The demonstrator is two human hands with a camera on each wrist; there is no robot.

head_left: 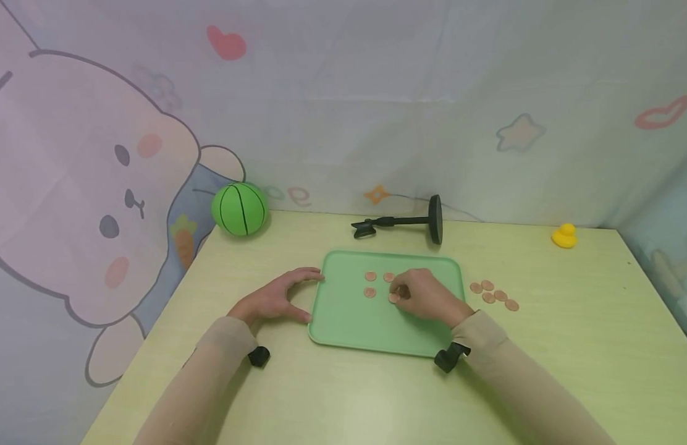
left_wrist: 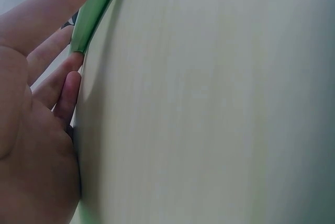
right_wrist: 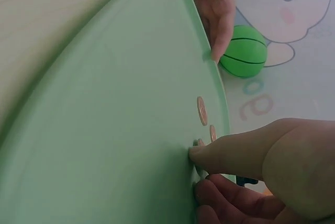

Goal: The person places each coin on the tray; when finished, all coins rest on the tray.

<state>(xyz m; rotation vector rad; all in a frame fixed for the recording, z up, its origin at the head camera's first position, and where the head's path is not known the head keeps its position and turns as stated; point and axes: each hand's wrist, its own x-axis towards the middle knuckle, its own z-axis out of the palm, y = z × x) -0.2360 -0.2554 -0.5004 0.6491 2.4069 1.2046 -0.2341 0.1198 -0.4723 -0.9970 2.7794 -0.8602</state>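
A pale green tray point(head_left: 343, 321) lies on the table. My right hand point(head_left: 427, 296) is over its middle, thumb and fingers pinching a copper coin point(head_left: 395, 298) at the tray's surface. In the right wrist view the thumb point(right_wrist: 225, 153) partly hides that coin. Close by on the tray are a coin point(head_left: 370, 276) at the back left, a second coin point(head_left: 389, 277) beside it and a third coin point(head_left: 370, 292) in front. My left hand point(head_left: 277, 296) touches the tray's left edge, thumb and fingers spread and fairly straight. Its palm point(left_wrist: 42, 156) shows in the left wrist view.
Right of the tray, several more coins point(head_left: 488, 297) lie loose on the table point(head_left: 571, 346). Behind the tray a black stand point(head_left: 410, 220) rests on its side. A green ball point(head_left: 240, 209) sits at the back left, a yellow toy duck point(head_left: 564, 236) at the back right.
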